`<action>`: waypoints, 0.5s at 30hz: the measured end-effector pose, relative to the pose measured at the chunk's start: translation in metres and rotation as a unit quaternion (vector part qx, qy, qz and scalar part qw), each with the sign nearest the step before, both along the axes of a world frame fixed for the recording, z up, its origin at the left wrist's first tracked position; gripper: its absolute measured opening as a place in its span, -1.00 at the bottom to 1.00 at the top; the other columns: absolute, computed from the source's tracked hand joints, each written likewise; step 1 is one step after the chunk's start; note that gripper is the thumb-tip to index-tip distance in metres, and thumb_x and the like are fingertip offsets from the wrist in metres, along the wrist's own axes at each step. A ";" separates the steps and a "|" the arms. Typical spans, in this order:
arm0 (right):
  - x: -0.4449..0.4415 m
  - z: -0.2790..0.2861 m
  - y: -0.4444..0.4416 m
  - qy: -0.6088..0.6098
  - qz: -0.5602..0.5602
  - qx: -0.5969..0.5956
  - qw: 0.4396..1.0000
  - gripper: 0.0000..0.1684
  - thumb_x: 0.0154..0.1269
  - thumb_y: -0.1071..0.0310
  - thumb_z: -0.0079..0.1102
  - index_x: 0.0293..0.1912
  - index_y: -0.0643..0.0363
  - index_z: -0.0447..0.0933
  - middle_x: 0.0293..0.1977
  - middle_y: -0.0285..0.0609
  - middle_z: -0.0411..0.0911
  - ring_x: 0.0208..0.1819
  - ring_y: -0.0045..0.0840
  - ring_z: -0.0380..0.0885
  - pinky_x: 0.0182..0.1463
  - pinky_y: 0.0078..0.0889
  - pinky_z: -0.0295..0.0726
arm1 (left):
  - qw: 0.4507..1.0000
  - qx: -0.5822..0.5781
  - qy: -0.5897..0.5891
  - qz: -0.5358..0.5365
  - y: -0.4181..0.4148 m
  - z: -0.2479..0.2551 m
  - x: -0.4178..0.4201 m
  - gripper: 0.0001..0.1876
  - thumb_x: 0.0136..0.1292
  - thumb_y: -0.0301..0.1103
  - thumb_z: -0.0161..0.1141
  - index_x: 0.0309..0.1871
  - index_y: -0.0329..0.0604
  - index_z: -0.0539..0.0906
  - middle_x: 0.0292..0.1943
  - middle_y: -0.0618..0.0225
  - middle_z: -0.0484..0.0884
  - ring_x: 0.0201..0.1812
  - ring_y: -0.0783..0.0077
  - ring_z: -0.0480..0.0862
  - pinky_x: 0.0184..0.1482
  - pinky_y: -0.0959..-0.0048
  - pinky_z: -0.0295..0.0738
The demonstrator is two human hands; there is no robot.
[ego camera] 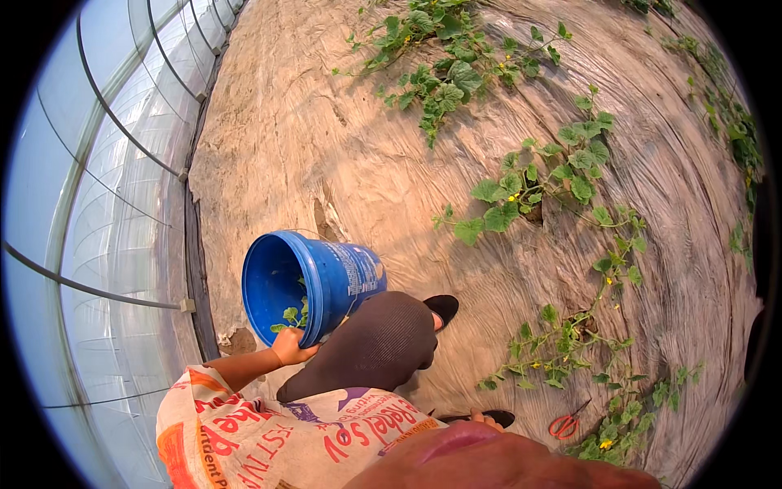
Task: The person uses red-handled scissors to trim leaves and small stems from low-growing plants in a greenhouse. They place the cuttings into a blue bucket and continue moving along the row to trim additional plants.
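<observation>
My left hand [295, 348] grips the rim of a blue plastic bucket [330, 269] that is tipped on its side, its mouth facing left. A few green leaves [293, 316] lie inside the bucket, near my left hand. At the bottom, fingertips of my right hand [486, 420] show beside a black shoe [504, 418]; most of that hand is hidden, and what it holds cannot be seen. Scissors with red handles [563, 426] lie on the ground film to its right, next to a leafy vine.
Vines with yellow flowers [519, 189] grow through holes in the plastic mulch film [391, 202]. More vines [440, 79] spread at the top and right. A curved greenhouse wall of clear film and hoops [122, 128] stands at left. My bent knee [391, 330] is beside the bucket.
</observation>
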State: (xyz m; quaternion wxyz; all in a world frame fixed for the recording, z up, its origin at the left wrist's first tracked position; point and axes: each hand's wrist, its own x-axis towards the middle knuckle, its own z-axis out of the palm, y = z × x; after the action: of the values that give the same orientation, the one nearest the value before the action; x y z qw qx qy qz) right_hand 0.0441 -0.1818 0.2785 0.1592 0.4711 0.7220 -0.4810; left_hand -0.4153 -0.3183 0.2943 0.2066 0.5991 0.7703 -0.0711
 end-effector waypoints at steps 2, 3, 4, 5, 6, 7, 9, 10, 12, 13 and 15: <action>-0.004 0.009 -0.004 0.014 0.002 -0.013 1.000 -0.37 0.24 0.09 0.41 0.17 0.30 0.55 -0.17 0.05 0.67 -0.15 -0.11 0.66 -0.06 -0.12 0.60 | 1.000 0.001 -0.010 -0.017 0.004 0.000 -0.005 -0.77 0.10 -0.17 0.41 -0.38 -0.14 0.75 -0.52 0.03 0.69 -0.47 -0.06 0.71 -0.36 0.10 0.62; -0.005 0.008 -0.007 0.036 -0.001 0.006 0.999 -0.38 0.25 0.09 0.41 0.16 0.31 0.55 -0.16 0.06 0.68 -0.15 -0.09 0.67 -0.08 -0.11 0.62 | 1.000 -0.001 -0.024 -0.017 0.014 -0.008 -0.005 -0.78 0.09 -0.20 0.41 -0.37 -0.16 0.74 -0.52 0.02 0.68 -0.47 -0.07 0.70 -0.36 0.10 0.61; -0.008 0.007 -0.012 0.066 0.006 0.019 0.998 -0.38 0.25 0.09 0.42 0.14 0.33 0.56 -0.15 0.08 0.69 -0.15 -0.07 0.69 -0.09 -0.10 0.64 | 1.000 0.002 -0.023 -0.016 0.008 -0.011 -0.008 -0.77 0.07 -0.21 0.42 -0.41 -0.19 0.71 -0.53 0.01 0.67 -0.48 -0.10 0.69 -0.37 0.09 0.61; -0.014 0.013 -0.012 0.098 -0.017 0.003 0.995 -0.42 0.26 0.10 0.41 0.12 0.32 0.57 -0.20 0.09 0.70 -0.16 -0.02 0.68 -0.09 -0.07 0.64 | 1.000 0.004 -0.023 0.005 0.000 -0.017 -0.008 -0.76 0.07 -0.21 0.42 -0.42 -0.21 0.71 -0.53 -0.01 0.67 -0.48 -0.12 0.67 -0.37 0.07 0.60; -0.017 0.007 -0.016 0.135 -0.024 -0.006 0.991 -0.44 0.27 0.11 0.41 0.10 0.31 0.58 -0.23 0.13 0.69 -0.14 0.01 0.68 -0.08 -0.06 0.65 | 0.999 0.017 -0.026 0.014 -0.004 -0.018 -0.009 -0.76 0.07 -0.22 0.42 -0.42 -0.21 0.70 -0.53 0.00 0.66 -0.48 -0.12 0.67 -0.38 0.07 0.59; -0.019 0.003 -0.021 0.137 -0.041 -0.069 0.987 -0.48 0.30 0.11 0.38 0.10 0.28 0.58 -0.19 0.15 0.69 -0.13 0.03 0.68 -0.05 -0.02 0.64 | 0.998 0.014 -0.053 0.014 -0.018 -0.025 -0.017 -0.77 0.09 -0.22 0.40 -0.44 -0.21 0.70 -0.52 0.02 0.67 -0.47 -0.10 0.68 -0.38 0.08 0.60; -0.026 -0.001 -0.021 0.067 -0.057 -0.162 0.983 -0.52 0.39 0.07 0.28 0.08 0.27 0.60 -0.25 0.10 0.72 -0.15 -0.01 0.70 -0.05 -0.02 0.64 | 0.998 -0.002 -0.060 0.027 -0.023 -0.026 -0.016 -0.82 0.13 -0.22 0.37 -0.37 -0.13 0.72 -0.51 0.06 0.69 -0.44 -0.07 0.71 -0.34 0.07 0.62; -0.024 -0.012 -0.030 0.077 -0.085 -0.142 0.983 -0.51 0.41 0.04 0.25 0.07 0.28 0.60 -0.30 0.08 0.73 -0.15 -0.01 0.71 -0.04 -0.03 0.63 | 0.998 -0.013 -0.044 0.047 -0.027 -0.024 -0.015 -0.81 0.14 -0.20 0.36 -0.31 -0.10 0.74 -0.47 0.03 0.71 -0.41 -0.10 0.71 -0.30 0.04 0.63; -0.016 -0.034 -0.057 0.024 -0.137 -0.090 0.986 -0.52 0.44 0.04 0.19 0.06 0.29 0.60 -0.12 0.22 0.68 -0.04 0.08 0.67 0.01 0.00 0.62 | 0.978 -0.111 -0.017 0.174 -0.021 -0.012 -0.009 -0.77 0.19 -0.14 0.34 -0.20 -0.02 0.79 -0.36 -0.03 0.74 -0.29 -0.11 0.73 -0.17 0.03 0.64; -0.003 -0.042 -0.076 -0.014 -0.150 -0.083 0.985 -0.53 0.45 0.07 0.18 0.06 0.29 0.60 -0.05 0.27 0.65 -0.01 0.10 0.65 0.04 0.01 0.61 | 0.968 -0.096 -0.031 0.229 -0.026 -0.004 -0.008 -0.76 0.21 -0.14 0.35 -0.14 0.01 0.80 -0.32 -0.04 0.74 -0.23 -0.10 0.73 -0.11 0.05 0.63; 0.014 -0.004 -0.073 -0.069 -0.048 -0.071 0.994 -0.54 0.44 0.09 0.20 0.08 0.29 0.60 -0.09 0.24 0.67 -0.02 0.06 0.67 0.07 0.00 0.62 | 0.957 -0.046 0.019 0.286 -0.042 0.006 -0.007 -0.76 0.22 -0.17 0.36 -0.09 0.04 0.81 -0.31 -0.03 0.74 -0.21 -0.10 0.73 -0.09 0.06 0.63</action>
State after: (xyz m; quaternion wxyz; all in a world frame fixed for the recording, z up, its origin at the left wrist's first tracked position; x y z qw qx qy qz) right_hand 0.0577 -0.2553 0.2745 0.2184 0.5245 0.6503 -0.5043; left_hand -0.4223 -0.3599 0.2999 0.2310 0.3419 0.9092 -0.0561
